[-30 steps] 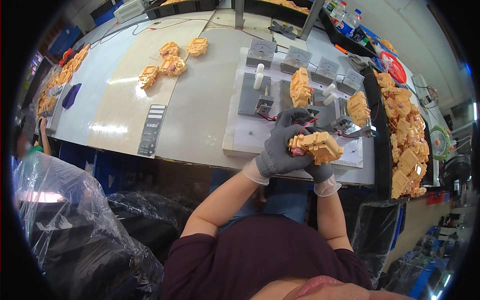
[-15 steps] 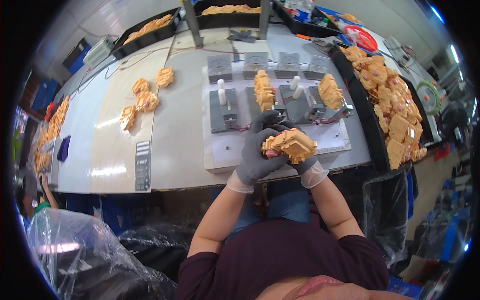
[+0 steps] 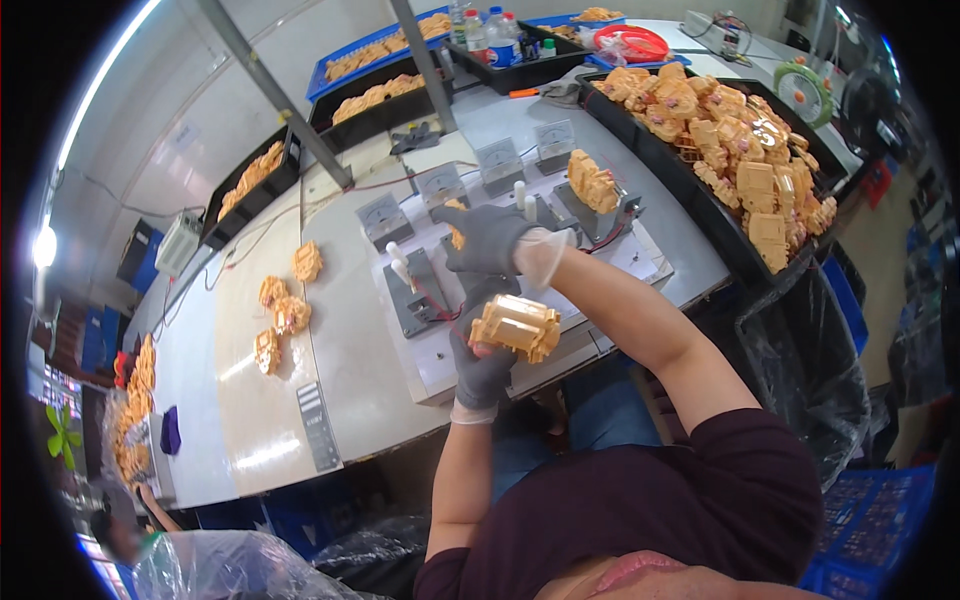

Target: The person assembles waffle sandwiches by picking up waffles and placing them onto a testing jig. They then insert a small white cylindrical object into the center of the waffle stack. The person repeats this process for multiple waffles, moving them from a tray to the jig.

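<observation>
My left hand (image 3: 484,372), in a grey glove, holds a tan moulded plastic housing (image 3: 518,326) above the front edge of the work board. The housing has a smooth, shiny face turned up and a reddish bit at its left end. Farther out, my right hand (image 3: 492,240), also gloved in grey, closes around another tan plastic housing (image 3: 457,232) at a middle test fixture; most of that piece is hidden behind the fingers. A third tan housing (image 3: 594,182) stands on the right fixture (image 3: 622,212). The left fixture (image 3: 412,300) carries white posts and no housing.
Analog meters (image 3: 385,220) line the back of the board. A black tray (image 3: 690,185) heaped with tan housings stands at right. Several loose housings (image 3: 290,312) lie on the table at left. Metal posts (image 3: 425,65) rise behind, near more trays. Another person's arm (image 3: 158,510) shows far left.
My right hand has left the housing that both hands held and moved out to the housing on the fixture. My left hand keeps the first one. The view has turned.
</observation>
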A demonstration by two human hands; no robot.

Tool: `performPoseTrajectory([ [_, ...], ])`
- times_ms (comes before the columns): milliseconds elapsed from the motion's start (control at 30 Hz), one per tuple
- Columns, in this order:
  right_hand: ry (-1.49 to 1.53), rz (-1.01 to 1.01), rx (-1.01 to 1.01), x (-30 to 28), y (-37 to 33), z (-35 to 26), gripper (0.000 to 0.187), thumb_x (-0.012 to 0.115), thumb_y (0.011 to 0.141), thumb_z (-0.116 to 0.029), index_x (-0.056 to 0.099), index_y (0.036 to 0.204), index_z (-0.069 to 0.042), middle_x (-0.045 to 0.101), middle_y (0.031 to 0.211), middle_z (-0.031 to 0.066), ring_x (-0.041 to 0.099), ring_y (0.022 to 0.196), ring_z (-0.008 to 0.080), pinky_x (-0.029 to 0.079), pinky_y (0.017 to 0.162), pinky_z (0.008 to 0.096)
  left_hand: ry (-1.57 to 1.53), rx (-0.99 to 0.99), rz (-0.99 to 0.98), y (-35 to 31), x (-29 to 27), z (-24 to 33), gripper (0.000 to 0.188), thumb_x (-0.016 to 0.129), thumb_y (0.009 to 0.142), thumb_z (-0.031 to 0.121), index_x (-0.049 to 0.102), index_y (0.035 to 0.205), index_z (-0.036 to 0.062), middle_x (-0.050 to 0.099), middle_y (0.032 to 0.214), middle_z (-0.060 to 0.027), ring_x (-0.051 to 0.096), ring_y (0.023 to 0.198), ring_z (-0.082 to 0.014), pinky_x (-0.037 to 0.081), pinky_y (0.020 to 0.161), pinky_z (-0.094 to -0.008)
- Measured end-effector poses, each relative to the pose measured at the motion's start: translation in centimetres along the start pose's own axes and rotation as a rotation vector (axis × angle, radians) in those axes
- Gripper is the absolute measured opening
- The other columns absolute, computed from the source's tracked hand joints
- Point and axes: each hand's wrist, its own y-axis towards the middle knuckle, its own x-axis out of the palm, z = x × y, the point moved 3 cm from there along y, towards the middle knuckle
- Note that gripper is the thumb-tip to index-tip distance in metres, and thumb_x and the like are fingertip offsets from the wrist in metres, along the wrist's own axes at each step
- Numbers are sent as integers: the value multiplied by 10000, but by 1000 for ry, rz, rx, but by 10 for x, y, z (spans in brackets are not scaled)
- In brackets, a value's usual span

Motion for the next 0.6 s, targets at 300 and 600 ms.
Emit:
performPoseTrajectory([
  [300, 182, 935, -288, -138, -52, 57, 734, 686, 771, -233, 345, 1415, -143, 627, 1095, 216, 624, 1010, 352, 501, 855, 398, 93, 27, 18, 5, 5, 9, 457, 637, 545, 170, 657, 953, -34, 525, 1226, -154, 553, 1080, -238, 420, 928, -360],
  [600, -446, 544, 346, -54, -27, 291, 537, 683, 744, -255, 535, 1257, -194, 620, 1058, 137, 566, 1011, 350, 487, 838, 430, 108, 29, 30, 10, 9, 13, 460, 631, 550, 169, 663, 969, -19, 511, 1243, -151, 540, 1095, -235, 401, 947, -347],
])
